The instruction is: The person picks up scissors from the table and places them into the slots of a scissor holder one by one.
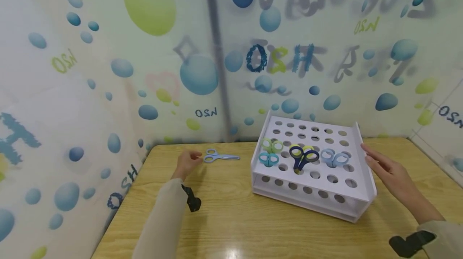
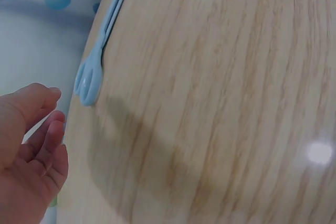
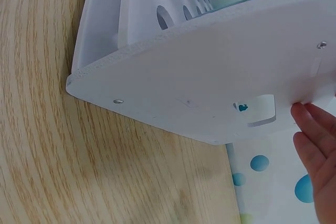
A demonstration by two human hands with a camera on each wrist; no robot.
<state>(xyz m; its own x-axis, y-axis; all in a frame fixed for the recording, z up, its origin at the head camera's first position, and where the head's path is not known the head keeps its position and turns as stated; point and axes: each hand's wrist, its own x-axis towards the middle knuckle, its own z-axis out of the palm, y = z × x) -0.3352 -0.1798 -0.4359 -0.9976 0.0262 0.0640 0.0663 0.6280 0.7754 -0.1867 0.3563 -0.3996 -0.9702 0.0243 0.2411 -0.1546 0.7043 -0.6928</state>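
A light blue pair of scissors (image 1: 220, 156) (image 2: 100, 51) lies flat on the wooden table (image 1: 231, 218), closed, blades pointing right. My left hand (image 1: 187, 163) (image 2: 32, 145) hovers just left of its handles with fingers loosely bent, holding nothing. A white rack (image 1: 358, 178) (image 3: 210, 82) with rows of round holes stands to the right. Green (image 1: 272, 145), teal (image 1: 268, 159), dark blue and yellow (image 1: 303, 155) and pale blue scissors (image 1: 334, 157) stand in its holes. My right hand (image 1: 388, 170) (image 3: 317, 150) rests with straight fingers against the rack's right side wall.
A wall covered with blue and green bubble print (image 1: 202, 70) runs along the table's far and left edges. Bare wood lies in front of the rack and between my arms. A black wrist strap (image 1: 192, 200) sits on my left sleeve.
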